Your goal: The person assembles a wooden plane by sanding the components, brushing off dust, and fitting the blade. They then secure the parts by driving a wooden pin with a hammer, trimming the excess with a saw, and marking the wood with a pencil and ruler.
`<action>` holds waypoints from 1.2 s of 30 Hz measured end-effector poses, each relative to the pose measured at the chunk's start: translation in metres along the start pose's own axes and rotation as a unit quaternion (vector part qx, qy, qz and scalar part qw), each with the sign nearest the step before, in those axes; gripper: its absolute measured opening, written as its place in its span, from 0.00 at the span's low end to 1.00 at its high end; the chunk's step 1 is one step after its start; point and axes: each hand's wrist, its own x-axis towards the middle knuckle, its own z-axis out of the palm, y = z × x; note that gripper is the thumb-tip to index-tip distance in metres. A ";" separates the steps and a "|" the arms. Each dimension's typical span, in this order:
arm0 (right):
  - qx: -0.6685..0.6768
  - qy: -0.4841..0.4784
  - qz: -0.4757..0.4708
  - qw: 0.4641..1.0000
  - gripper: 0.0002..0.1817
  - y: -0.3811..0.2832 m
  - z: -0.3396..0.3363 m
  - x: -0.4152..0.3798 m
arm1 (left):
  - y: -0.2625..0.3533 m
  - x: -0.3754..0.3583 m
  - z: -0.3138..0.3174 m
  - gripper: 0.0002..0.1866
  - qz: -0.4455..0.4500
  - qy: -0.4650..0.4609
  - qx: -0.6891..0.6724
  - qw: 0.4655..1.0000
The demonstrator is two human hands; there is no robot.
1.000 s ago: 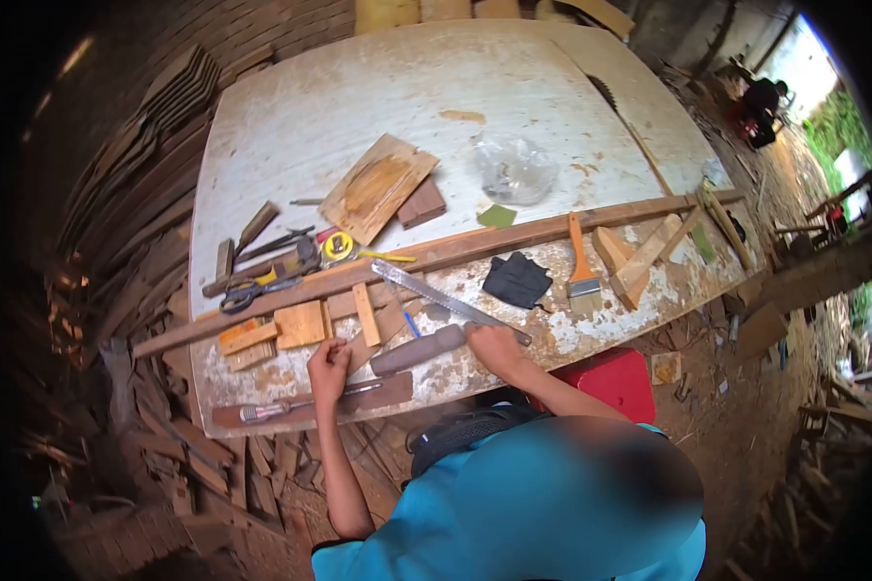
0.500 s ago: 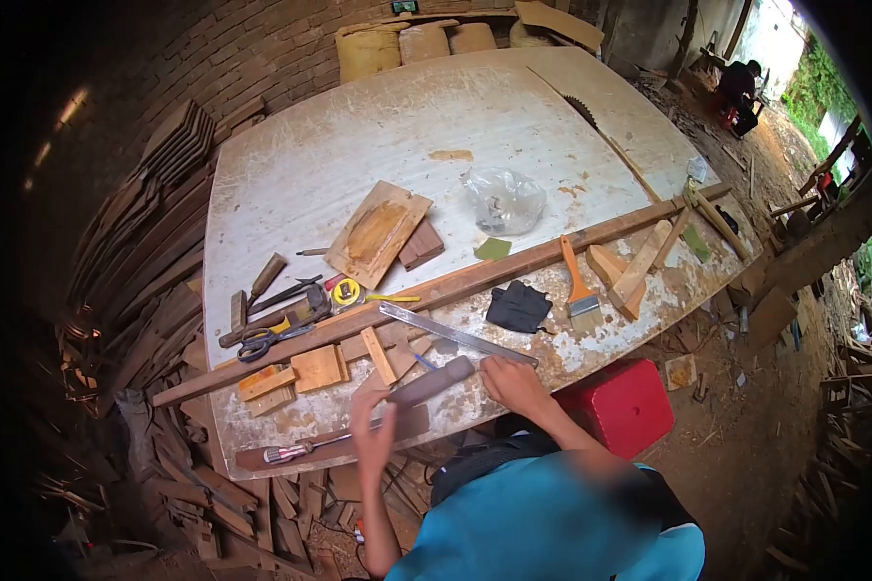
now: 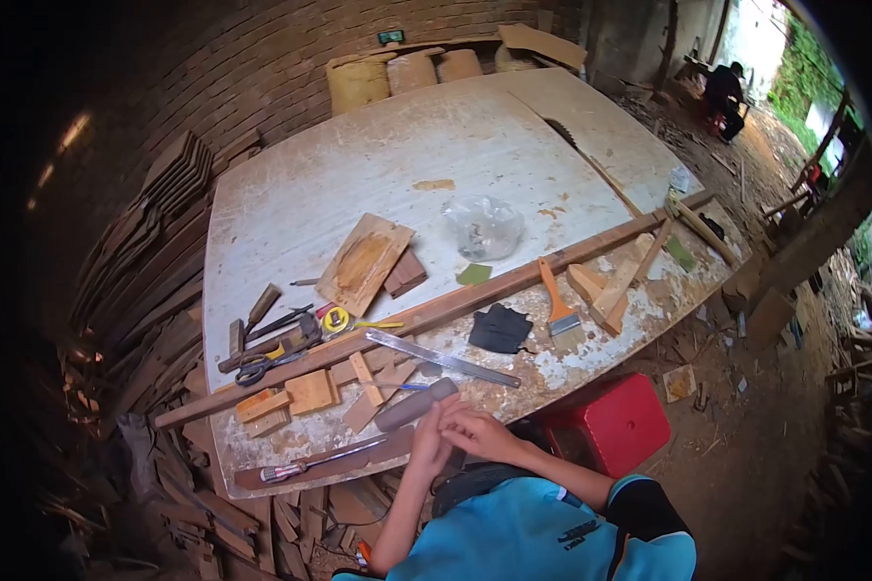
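My left hand [image 3: 428, 443] and my right hand [image 3: 482, 435] meet at the table's near edge, fingers bent and touching. Whatever lies between the fingertips is hidden or too small to make out. Just beyond them rests a grey-brown, elongated block [image 3: 412, 407]. A long screwdriver [image 3: 283, 472] with a striped handle lies to the left on a dark wooden strip [image 3: 358, 465]. Behind the block are a blue pen [image 3: 412, 386], a metal ruler [image 3: 446, 358] and small wood pieces [image 3: 312, 392].
A long wooden bar [image 3: 436, 312] crosses the worktable [image 3: 300, 184]. Around it lie a brush [image 3: 558, 300], black cloth [image 3: 500, 329], tape measure [image 3: 335, 320], scissors [image 3: 257, 366], plastic bag [image 3: 484, 228] and hammer [image 3: 702, 228]. A red stool [image 3: 615, 426] stands right; another person [image 3: 724, 97] sits far off.
My left hand has moved right, off the block, and has come together with my right hand. My right hand has left the ruler's end and shifted nearer my body. The view has shifted slightly.
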 end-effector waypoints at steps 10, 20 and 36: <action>-0.041 -0.118 -0.022 0.992 0.25 0.014 -0.070 -0.029 | -0.035 0.052 -0.015 0.11 -0.018 0.039 -0.239 0.970; -0.246 0.266 0.151 0.920 0.29 0.099 -0.281 -0.074 | -0.047 0.051 0.041 0.08 0.098 0.183 0.243 0.948; -0.377 0.330 0.203 0.841 0.43 0.137 -0.288 -0.057 | -0.014 0.153 0.080 0.07 0.245 0.138 0.321 0.904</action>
